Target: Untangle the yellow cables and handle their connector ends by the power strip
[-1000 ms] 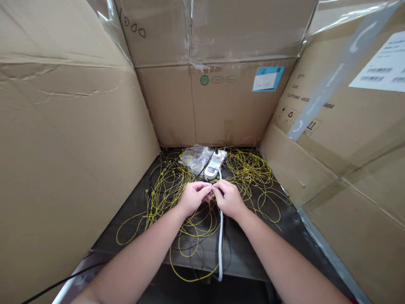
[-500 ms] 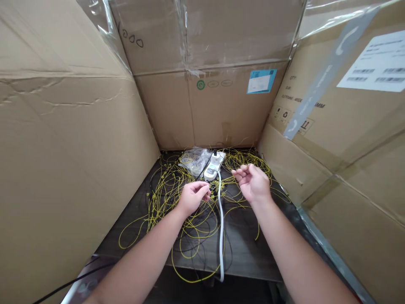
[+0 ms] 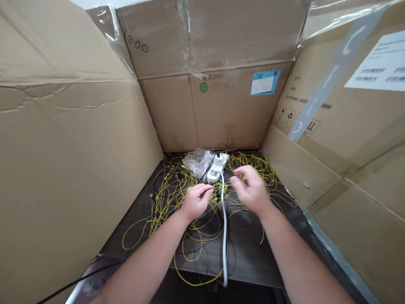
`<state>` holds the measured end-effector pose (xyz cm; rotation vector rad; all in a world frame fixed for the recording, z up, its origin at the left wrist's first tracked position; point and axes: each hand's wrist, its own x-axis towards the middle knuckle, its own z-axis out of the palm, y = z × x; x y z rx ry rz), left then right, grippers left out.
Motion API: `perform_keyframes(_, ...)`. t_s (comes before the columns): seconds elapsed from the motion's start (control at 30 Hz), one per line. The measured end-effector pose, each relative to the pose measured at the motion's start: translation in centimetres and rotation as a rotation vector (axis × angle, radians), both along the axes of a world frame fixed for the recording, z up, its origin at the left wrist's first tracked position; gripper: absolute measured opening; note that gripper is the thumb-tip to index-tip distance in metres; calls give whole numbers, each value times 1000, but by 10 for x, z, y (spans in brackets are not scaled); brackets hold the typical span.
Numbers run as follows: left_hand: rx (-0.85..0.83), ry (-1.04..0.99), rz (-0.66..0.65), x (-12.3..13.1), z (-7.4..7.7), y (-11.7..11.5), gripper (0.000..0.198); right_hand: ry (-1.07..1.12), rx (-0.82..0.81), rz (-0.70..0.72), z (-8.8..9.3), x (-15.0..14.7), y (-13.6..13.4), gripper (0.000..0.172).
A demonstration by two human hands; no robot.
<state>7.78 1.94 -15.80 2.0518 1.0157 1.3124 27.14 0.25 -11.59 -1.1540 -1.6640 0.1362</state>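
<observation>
Thin yellow cables (image 3: 164, 207) lie in loose tangles over the dark table (image 3: 249, 249). My left hand (image 3: 198, 202) is closed in a pinch near the middle, just below a white power strip (image 3: 215, 169); what its fingertips hold is too small to make out. To the right of the strip, my right hand (image 3: 249, 188) is raised over the cables, thumb and fingers curled but apart, with nothing visible between them. A thick white cord (image 3: 225, 236) runs from the strip between both hands to the table's front edge.
Crumpled clear plastic (image 3: 198, 162) lies left of the strip. Large cardboard boxes stand on the left (image 3: 79, 160), at the back (image 3: 228, 114) and on the right (image 3: 357, 147). A black cable (image 3: 79, 280) crosses the lower left corner.
My right hand has turned over, from palm and fingers facing up to its back showing, and its fingers are more curled. My left hand keeps its pinch. The whole view has shifted slightly.
</observation>
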Motion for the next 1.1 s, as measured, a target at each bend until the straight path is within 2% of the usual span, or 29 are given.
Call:
perform_keyframes(0.07, 128, 57, -10, 0, 1, -1, 16, -275, -103, 165, -8, -18, -4, 27)
perform_keyframes(0.13, 197, 82, -19, -1, 3, -2, 16, -422, -172, 226, -15, -30, -6, 27)
perform_keyframes(0.23, 202, 108, -33, -2, 3, -2, 15, -467, -246, 205, -21, -32, -5, 24)
perform_keyframes(0.33, 185, 129, -44, -3, 3, -1, 15, -376, -277, 179, -19, -24, -2, 27)
perform_keyframes(0.43, 190, 127, -23, -4, 3, 1, 15, -111, -299, 174, -10, -11, 1, 27)
perform_keyframes(0.53, 206, 104, 49, -6, 4, 4, 15, 347, -308, 188, -1, 0, 2, 23)
perform_keyframes(0.67, 253, 101, 144, -9, 4, 7, 14, 1022, -317, 414, 11, 18, 3, 17)
perform_keyframes(0.77, 291, 115, 186, -11, 3, 9, 14, 1294, -283, 545, 19, 35, 3, 17)
perform_keyframes(0.83, 310, 133, 203, -11, 3, 10, 15, 1372, -216, 532, 23, 45, 3, 19)
perform_keyframes(0.9, 328, 148, 216, -12, 3, 11, 15, 1351, -111, 407, 23, 47, 4, 19)
perform_keyframes(0.97, 345, 150, 222, -13, 3, 11, 15, 1181, 6, 193, 20, 40, 3, 16)
perform_keyframes(1.03, 359, 159, 201, -13, 4, 11, 15, 828, 28, 12, 13, 24, 1, 15)
perform_keyframes(1.1, 377, 179, 156, -12, 4, 9, 16, 373, -75, -5, 3, 4, -2, 24)
